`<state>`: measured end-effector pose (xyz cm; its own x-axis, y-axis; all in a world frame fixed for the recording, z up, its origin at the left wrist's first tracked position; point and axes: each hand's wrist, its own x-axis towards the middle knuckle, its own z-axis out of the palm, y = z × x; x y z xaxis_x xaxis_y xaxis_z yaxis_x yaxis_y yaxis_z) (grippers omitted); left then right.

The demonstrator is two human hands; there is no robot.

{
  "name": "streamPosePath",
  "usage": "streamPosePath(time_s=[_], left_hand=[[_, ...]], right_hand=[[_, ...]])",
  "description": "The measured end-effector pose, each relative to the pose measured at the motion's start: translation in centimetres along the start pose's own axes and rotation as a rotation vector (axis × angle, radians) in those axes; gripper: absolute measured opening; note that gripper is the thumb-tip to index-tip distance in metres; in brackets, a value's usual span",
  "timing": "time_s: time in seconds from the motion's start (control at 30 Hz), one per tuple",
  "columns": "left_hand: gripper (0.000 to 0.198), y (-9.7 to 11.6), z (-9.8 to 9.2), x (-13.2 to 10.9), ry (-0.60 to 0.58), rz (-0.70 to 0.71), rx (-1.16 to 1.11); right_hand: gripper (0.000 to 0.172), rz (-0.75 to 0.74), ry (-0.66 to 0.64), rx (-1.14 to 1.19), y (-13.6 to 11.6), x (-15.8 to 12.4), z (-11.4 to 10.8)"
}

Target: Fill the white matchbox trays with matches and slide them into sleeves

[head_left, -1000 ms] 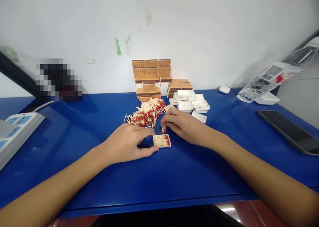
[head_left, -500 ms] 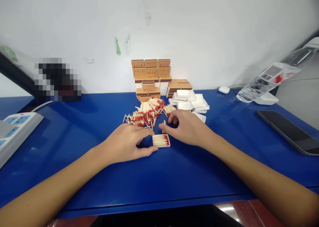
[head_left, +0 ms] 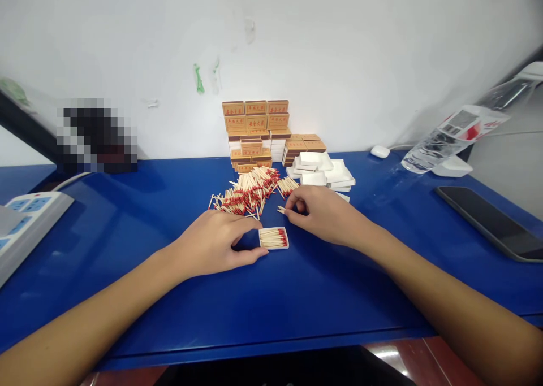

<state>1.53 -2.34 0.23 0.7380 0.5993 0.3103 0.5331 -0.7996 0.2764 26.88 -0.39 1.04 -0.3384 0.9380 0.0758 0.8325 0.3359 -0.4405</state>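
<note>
A small white matchbox tray (head_left: 274, 247) lies on the blue table, filled with red-tipped matches. My left hand (head_left: 220, 239) grips its left end, thumb at the near side and index finger at the far side. Just beyond the tray, my right hand (head_left: 314, 212) pinches a few matches (head_left: 281, 209) between thumb and fingertips; their pale ends stick out to the left and their heads are hidden. A loose heap of matches (head_left: 250, 191) spreads behind both hands, with a smaller bunch of matches (head_left: 288, 186) to its right.
Stacked orange matchboxes (head_left: 257, 123) stand against the wall. Empty white trays (head_left: 337, 171) are piled to their right. Farther right are a plastic bottle (head_left: 449, 137), a white earbud case (head_left: 380, 152) and a phone (head_left: 487, 219). A power strip (head_left: 38, 222) sits at the left.
My right hand has closed its thumb and fingers on a few matches that stood beside the tray and lifted them slightly. The left hand keeps its hold on the tray.
</note>
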Motion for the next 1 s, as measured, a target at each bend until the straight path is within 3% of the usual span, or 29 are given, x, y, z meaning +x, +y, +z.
streamPosePath(time_s=[0.3,0.47,0.77,1.0], left_hand=[[0.029,0.0,0.0,0.0,0.009,0.014,0.013],[0.03,-0.1,0.0,0.0,0.005,0.007,0.012],[0.028,-0.1,-0.1,0.0,-0.017,-0.023,0.008],[0.029,-0.1,0.0,-0.1,-0.002,-0.003,0.015]], right_hand=[[0.007,-0.118,-0.034,-0.008,0.4,-0.2,-0.3],[0.004,-0.225,0.002,0.07,-0.8,-0.9,-0.5],[0.005,-0.33,-0.128,0.115,-2.3,-2.3,0.1],[0.01,-0.319,0.0,0.032,-1.0,-1.6,-0.6]])
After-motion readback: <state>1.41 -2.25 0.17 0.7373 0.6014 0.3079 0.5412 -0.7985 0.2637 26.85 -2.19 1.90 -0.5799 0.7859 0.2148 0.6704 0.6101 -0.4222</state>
